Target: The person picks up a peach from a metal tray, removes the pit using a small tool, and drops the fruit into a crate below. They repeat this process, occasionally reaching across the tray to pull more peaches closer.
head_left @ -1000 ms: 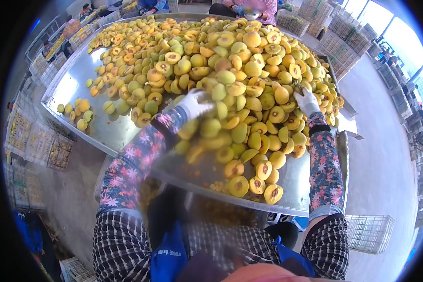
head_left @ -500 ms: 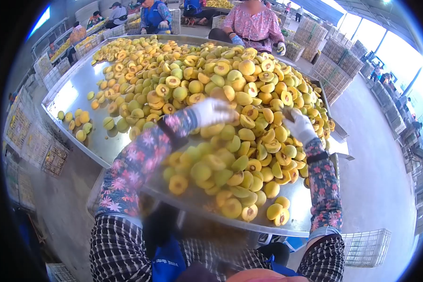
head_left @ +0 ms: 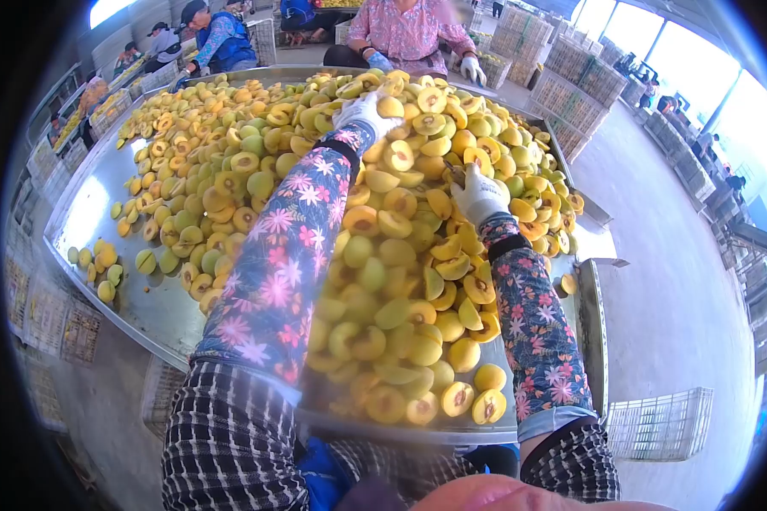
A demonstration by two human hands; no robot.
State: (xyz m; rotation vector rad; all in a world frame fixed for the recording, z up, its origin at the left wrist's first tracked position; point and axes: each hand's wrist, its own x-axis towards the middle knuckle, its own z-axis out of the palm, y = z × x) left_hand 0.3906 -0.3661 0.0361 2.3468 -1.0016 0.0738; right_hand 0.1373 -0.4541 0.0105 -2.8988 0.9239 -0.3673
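Note:
A big heap of halved yellow peaches (head_left: 375, 217) covers the metal table (head_left: 166, 319), many cut faces showing brown pit hollows. Stretched to the far side of the heap, my left hand (head_left: 362, 115) wears a white glove and has a peach (head_left: 389, 106) between thumb and fingers. My right hand (head_left: 483, 196), also gloved, rests at the right-middle of the heap with its fingers curled. Something dark shows at those fingertips, too small to name. Blurred peaches lie in front of me near the table's edge.
Across the table sits a person in a pink patterned shirt (head_left: 409, 34); another in a blue vest (head_left: 226, 43) works at the far left. Stacked crates (head_left: 571, 81) stand at the back right. A white crate (head_left: 660, 424) sits on the floor at right.
My left hand has moved farther across the heap and now has a peach. My right hand has shifted left in view. The camera view has turned slightly, and peaches have slid nearer me.

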